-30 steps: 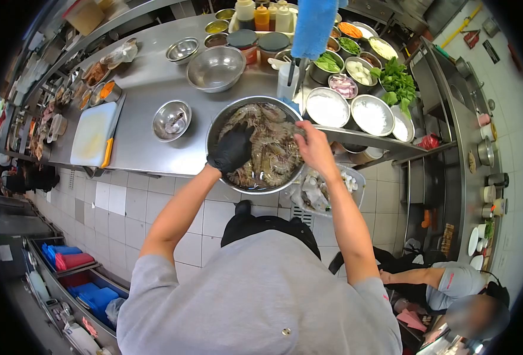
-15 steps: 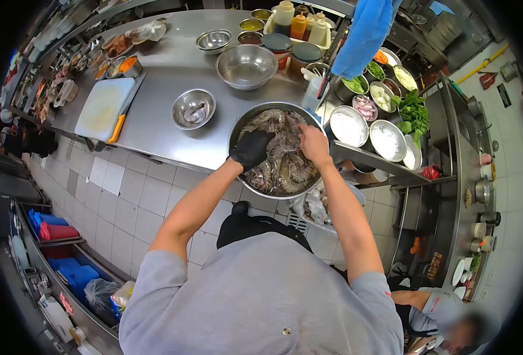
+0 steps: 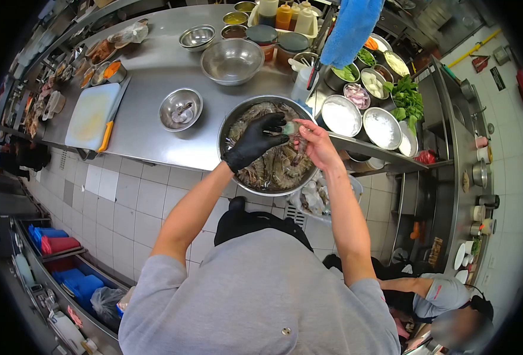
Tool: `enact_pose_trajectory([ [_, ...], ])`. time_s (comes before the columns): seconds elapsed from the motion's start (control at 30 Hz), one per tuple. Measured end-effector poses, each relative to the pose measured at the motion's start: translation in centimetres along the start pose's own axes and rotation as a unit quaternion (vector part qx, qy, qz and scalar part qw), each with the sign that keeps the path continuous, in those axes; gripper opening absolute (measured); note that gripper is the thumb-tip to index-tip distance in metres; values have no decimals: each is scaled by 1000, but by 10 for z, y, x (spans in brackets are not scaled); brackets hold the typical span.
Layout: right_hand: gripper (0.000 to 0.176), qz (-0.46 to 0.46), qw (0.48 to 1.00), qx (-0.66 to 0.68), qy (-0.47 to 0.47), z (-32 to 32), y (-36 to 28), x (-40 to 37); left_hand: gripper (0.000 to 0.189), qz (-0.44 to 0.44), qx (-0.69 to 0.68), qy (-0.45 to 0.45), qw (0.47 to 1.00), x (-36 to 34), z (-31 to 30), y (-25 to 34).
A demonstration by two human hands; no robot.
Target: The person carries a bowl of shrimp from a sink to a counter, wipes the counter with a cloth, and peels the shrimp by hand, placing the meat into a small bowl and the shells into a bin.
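Head view: black-gloved left hand [image 3: 255,139] and bare right hand [image 3: 316,145] pinch one raw grey prawn [image 3: 289,128] over a large round steel bowl [image 3: 221,142], most of its prawn heap [image 3: 273,168] seemingly yet to be handled

Bright even light; strong fisheye warp; dark vignetted corners.

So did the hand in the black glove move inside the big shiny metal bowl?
Yes. The black-gloved left hand has shifted from the left edge of the big metal bowl toward its middle, meeting the bare right hand.
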State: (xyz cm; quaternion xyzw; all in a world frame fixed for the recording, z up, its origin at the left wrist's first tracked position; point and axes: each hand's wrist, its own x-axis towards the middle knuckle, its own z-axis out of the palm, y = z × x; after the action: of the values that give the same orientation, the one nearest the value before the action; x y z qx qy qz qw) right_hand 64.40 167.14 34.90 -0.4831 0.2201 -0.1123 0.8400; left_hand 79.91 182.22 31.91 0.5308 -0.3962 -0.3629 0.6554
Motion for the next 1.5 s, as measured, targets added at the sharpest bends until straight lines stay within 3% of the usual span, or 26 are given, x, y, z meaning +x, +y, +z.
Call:
enact_pose_trajectory([
  [0.07,29,-14,1000,4,6,3,5,0,47,7,-72,18,997,0,16,1],
  [0.17,29,-41,999,14,29,6,14,3,40,11,-27,92,995,3,26,-6],
  [0.27,29,-57,997,26,55,8,19,2,33,30,-67,132,989,1,33,-6],
  [0.47,29,-67,995,19,77,13,21,0,25,26,36,161,986,-3,36,1],
  [0.77,29,-95,990,-14,107,21,19,-6,19,42,20,167,985,0,26,-6],
  [0.87,31,-90,990,-15,107,21,16,-9,28,71,158,174,970,0,16,6],
  [0.97,33,-44,992,-30,114,29,7,-13,37,281,341,136,887,2,17,17],
  [1.07,34,-12,993,-62,104,35,1,-15,44,320,395,16,861,4,12,28],
  [1.17,34,-17,991,-120,52,26,1,-14,37,262,413,-55,871,7,9,32],
  [1.23,33,-18,989,-140,44,25,1,-16,28,280,452,-79,843,6,12,34],
  [1.37,31,-27,991,-123,38,25,-3,-23,17,358,452,-67,814,8,19,32],
  [1.5,32,-18,990,-130,55,24,-9,-28,17,377,445,-45,811,9,23,27],
])
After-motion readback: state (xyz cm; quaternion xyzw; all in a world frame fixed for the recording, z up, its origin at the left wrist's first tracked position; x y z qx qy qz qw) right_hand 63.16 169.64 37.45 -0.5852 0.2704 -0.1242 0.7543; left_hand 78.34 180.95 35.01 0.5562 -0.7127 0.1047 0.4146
